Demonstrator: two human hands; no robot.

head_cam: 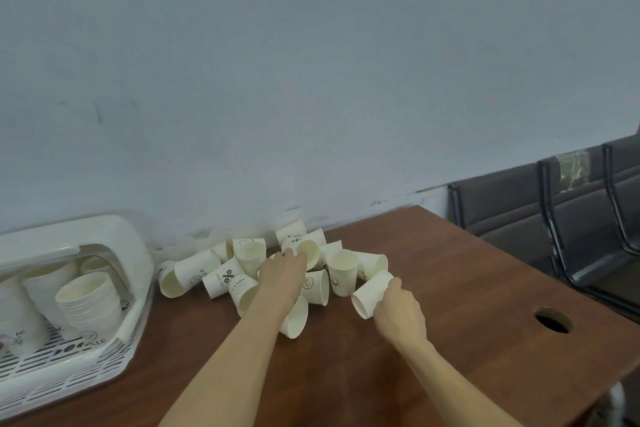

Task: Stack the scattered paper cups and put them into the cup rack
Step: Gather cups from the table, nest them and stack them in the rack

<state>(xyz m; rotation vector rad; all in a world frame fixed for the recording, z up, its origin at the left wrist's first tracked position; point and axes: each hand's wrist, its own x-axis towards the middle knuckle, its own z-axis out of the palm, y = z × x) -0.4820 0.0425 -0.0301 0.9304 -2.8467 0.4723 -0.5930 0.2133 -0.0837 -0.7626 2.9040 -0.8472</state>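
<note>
Several white paper cups (221,276) lie scattered in a pile on the brown table (467,288) near the wall, most on their sides. My left hand (282,272) reaches into the pile and its fingers grip a cup (308,253) whose mouth faces me. My right hand (400,312) holds another cup (372,293) on its side, lifted at the pile's right edge. At the far left stands the white plastic cup rack (104,350) with stacked cups (90,302) inside it.
A round cable hole (553,320) is cut in the table at the right. Dark chairs (554,218) stand beyond the table's right edge. A pale blue wall (311,80) rises directly behind the pile.
</note>
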